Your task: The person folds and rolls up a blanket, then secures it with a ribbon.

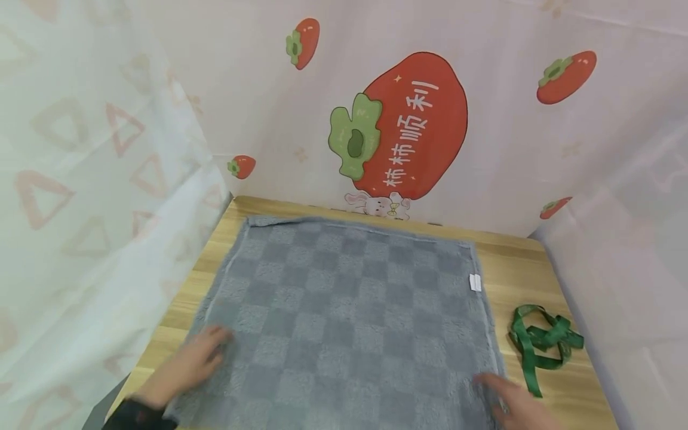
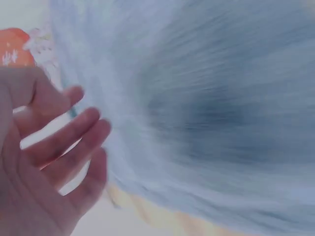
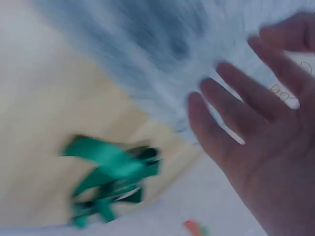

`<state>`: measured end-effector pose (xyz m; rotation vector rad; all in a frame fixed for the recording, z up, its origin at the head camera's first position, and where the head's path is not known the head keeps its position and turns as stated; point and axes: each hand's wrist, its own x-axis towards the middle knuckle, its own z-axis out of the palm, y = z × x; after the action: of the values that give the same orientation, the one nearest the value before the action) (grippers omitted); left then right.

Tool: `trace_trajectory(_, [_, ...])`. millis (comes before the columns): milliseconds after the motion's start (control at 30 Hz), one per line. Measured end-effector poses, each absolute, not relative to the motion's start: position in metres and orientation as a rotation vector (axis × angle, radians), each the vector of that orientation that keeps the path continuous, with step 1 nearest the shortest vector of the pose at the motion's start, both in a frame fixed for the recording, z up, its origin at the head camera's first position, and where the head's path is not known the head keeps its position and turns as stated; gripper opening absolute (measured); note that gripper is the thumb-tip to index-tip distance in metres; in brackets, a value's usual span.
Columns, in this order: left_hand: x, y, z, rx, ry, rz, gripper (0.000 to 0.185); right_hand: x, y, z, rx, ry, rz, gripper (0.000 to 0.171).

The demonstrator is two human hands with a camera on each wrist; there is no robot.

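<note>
Apparently, your left hand [image 1: 194, 358] and right hand [image 1: 518, 403], loose-fingered and empty, flank the grey cloth [image 1: 344, 298] for reaching either side (green ribbon [image 1: 545, 338] lying beside it).

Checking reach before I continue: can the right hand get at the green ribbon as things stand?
Probably yes. The right hand appears empty near the right edge of the blue-grey checkered cloth, and the green ribbon lies close by on the wooden tabletop, with nothing visible covering it.

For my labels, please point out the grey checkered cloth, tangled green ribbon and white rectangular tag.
Grey checkered cloth [image 1: 349, 316], head view: middle squares.
Tangled green ribbon [image 3: 117, 162], right wrist view: upper band.
White rectangular tag [image 1: 475, 282], head view: centre.
</note>
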<state>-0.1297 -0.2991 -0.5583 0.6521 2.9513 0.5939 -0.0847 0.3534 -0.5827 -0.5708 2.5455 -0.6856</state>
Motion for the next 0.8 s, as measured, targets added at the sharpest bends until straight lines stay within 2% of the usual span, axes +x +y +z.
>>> trace_trajectory(67, [-0.180,-0.287,-0.557,0.700,2.994,0.619,0.026,-0.121,0.339,-0.566,-0.628,2.707,-0.632,0.046])
trace_trajectory(167, [-0.256,-0.271,-0.569,0.747,3.017,0.631,0.020,-0.174,0.324,-0.572,-0.681,2.962,-0.575,0.046])
trace_trajectory(233, [-0.299,-0.266,-0.581,0.710,3.019,0.579,0.022,-0.206,0.317,-0.582,-0.599,3.022,-0.557,0.047])
trace_trajectory(333, [-0.345,-0.261,-0.598,0.568,3.010,0.444,0.032,-0.242,0.313,-0.601,-0.430,3.020,-0.509,0.050])
trace_trajectory(533, [-0.387,-0.263,-0.614,0.362,2.986,0.368,0.051,-0.268,0.305,-0.608,-0.140,2.887,-0.401,0.059])
trace_trajectory(800, [-0.429,-0.269,-0.607,0.203,2.961,0.443,0.058,-0.292,0.312,-0.604,-0.003,2.851,-0.374,0.064])
